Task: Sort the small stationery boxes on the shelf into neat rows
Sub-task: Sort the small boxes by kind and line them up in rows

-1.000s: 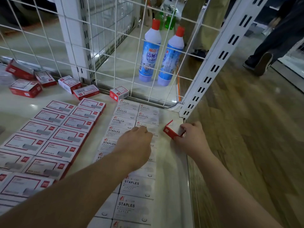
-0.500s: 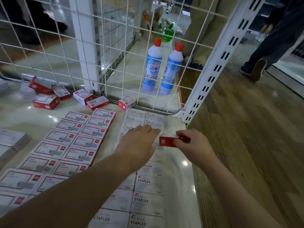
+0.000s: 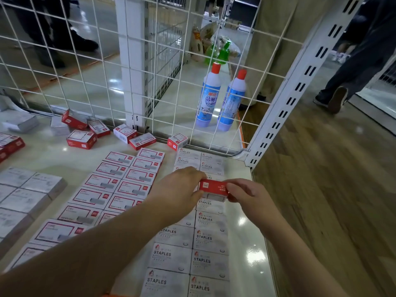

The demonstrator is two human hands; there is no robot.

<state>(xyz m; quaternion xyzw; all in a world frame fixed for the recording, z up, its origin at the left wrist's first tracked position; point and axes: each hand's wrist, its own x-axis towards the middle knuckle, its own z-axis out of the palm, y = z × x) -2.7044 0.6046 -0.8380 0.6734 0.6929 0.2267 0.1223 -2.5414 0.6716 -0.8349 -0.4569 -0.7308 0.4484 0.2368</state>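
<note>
Above the staple-box rows (image 3: 188, 243), red box (image 3: 212, 187) pinched between left hand (image 3: 180, 195) and right hand (image 3: 248, 196).

One view only, from a head-worn wide-angle camera looking forward and steeply down over the shelf (image 3: 53, 153); both forearms run up from the bottom edge, so the left hand (image 3: 180, 189) and right hand (image 3: 250, 196) sit near mid-frame, close to the lens; beyond the hands the wire grid (image 3: 85, 67) at the back of the shelf fills the upper half, its lines bowed by the lens; right of the right hand the view drops past the shelf edge to the wooden floor (image 3: 332, 189); left of the left hand the shelf runs out to the frame edge.
</note>
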